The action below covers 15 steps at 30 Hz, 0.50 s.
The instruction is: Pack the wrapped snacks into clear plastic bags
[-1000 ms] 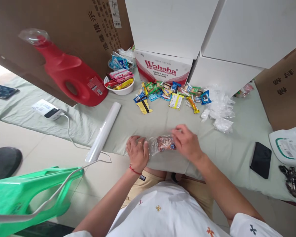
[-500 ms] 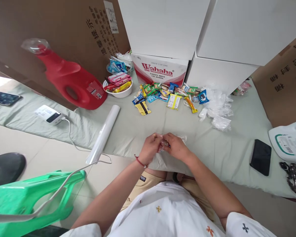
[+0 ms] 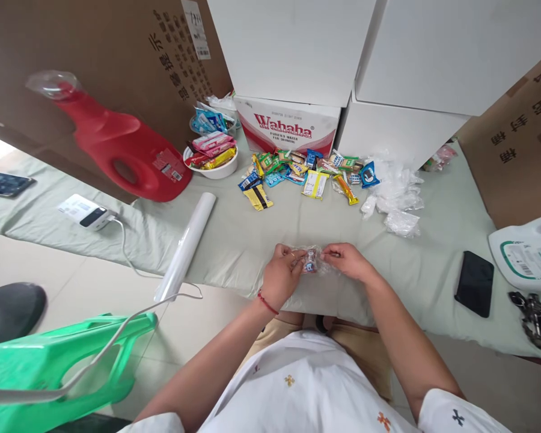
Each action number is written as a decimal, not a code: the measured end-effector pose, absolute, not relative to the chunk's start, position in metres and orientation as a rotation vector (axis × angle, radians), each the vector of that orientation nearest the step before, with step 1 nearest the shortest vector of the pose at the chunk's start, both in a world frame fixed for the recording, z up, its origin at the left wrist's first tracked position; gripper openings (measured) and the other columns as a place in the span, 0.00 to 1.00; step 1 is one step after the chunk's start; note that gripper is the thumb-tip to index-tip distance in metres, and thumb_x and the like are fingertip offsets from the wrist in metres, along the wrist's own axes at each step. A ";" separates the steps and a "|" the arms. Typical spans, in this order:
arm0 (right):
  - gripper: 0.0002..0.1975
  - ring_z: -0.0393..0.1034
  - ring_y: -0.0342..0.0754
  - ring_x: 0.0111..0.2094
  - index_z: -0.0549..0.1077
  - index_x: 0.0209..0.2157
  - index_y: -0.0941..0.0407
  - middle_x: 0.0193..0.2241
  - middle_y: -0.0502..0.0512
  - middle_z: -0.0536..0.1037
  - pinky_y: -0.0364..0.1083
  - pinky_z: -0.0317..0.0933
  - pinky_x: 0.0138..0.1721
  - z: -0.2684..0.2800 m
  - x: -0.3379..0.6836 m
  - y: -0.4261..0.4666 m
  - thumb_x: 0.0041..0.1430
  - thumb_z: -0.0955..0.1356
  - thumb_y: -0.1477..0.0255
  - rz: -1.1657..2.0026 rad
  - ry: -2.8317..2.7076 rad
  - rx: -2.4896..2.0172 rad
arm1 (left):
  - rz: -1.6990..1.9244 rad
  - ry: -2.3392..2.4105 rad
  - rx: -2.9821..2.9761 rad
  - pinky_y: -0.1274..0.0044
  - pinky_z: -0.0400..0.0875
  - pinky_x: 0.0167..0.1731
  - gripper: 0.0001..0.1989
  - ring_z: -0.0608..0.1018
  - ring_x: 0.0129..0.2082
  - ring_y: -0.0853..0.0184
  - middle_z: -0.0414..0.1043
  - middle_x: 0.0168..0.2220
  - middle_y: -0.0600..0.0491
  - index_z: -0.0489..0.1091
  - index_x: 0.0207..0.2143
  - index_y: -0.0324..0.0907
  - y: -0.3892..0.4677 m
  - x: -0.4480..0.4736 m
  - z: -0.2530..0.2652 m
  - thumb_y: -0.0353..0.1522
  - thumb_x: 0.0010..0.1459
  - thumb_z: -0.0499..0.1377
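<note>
My left hand [image 3: 283, 273] and my right hand [image 3: 348, 261] are close together over the near edge of the grey-green cloth [image 3: 261, 231]. Between them they pinch a small snack wrapped in clear plastic film [image 3: 311, 260]; the left hand holds the snack end, the right hand holds the film's loose end. A pile of colourful wrapped snacks [image 3: 303, 171] lies farther back on the cloth. A roll of clear film [image 3: 187, 243] lies to the left of my hands.
A white bowl of snacks [image 3: 211, 157] and a red jug [image 3: 121, 147] stand at back left, a Wahaha box [image 3: 288, 126] behind the pile. Crumpled clear bags [image 3: 397, 198] lie at right, then a black phone [image 3: 474, 282], keys [image 3: 529, 310], a white jug [image 3: 525, 255]. A green stool [image 3: 58, 361] stands at lower left.
The wrapped snack lay flat on the cloth under both hands; both hands have since gathered it up, bunching the film around it, then drawn slightly apart with the film between them.
</note>
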State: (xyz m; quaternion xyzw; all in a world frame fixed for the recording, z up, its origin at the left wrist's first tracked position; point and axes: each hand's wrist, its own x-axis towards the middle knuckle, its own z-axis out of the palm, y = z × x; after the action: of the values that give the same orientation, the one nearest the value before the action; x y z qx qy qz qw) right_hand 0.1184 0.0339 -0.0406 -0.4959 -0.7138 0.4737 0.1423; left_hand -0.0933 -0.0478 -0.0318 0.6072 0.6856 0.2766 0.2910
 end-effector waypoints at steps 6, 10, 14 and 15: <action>0.28 0.73 0.50 0.45 0.76 0.52 0.55 0.47 0.58 0.79 0.48 0.65 0.47 -0.033 0.133 0.027 0.58 0.69 0.51 1.250 -1.799 -1.477 | 0.743 2.051 1.627 0.63 0.70 0.54 0.36 0.72 0.55 0.51 0.67 0.52 0.40 0.66 0.61 0.38 -0.043 -0.097 -0.041 0.40 0.52 0.69; 0.24 0.72 0.49 0.36 0.78 0.44 0.56 0.35 0.53 0.80 0.47 0.65 0.40 -0.036 0.134 0.022 0.52 0.73 0.54 1.407 -1.863 -1.538 | 0.554 2.011 1.627 0.66 0.70 0.49 0.21 0.75 0.50 0.53 0.70 0.49 0.41 0.71 0.44 0.39 -0.037 -0.101 -0.040 0.43 0.54 0.67; 0.15 0.65 0.45 0.26 0.76 0.33 0.55 0.23 0.47 0.71 0.44 0.60 0.30 -0.030 0.119 0.017 0.58 0.68 0.57 1.328 -1.699 -1.586 | 0.367 2.009 1.591 0.71 0.67 0.37 0.16 0.77 0.41 0.55 0.73 0.38 0.47 0.65 0.38 0.43 -0.036 -0.094 -0.025 0.43 0.56 0.64; 0.13 0.66 0.45 0.27 0.75 0.33 0.55 0.24 0.48 0.72 0.43 0.60 0.30 -0.027 0.111 0.014 0.58 0.68 0.59 1.243 -1.711 -1.572 | 0.358 1.987 1.566 0.72 0.66 0.34 0.16 0.77 0.38 0.57 0.72 0.36 0.49 0.63 0.37 0.44 -0.036 -0.091 -0.022 0.43 0.56 0.64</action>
State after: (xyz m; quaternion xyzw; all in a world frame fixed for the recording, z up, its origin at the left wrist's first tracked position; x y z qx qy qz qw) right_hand 0.1107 0.0135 -0.0274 -0.5775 -0.6286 0.4567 0.2506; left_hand -0.0908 -0.0356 -0.0216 0.5865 0.7446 0.1343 0.2890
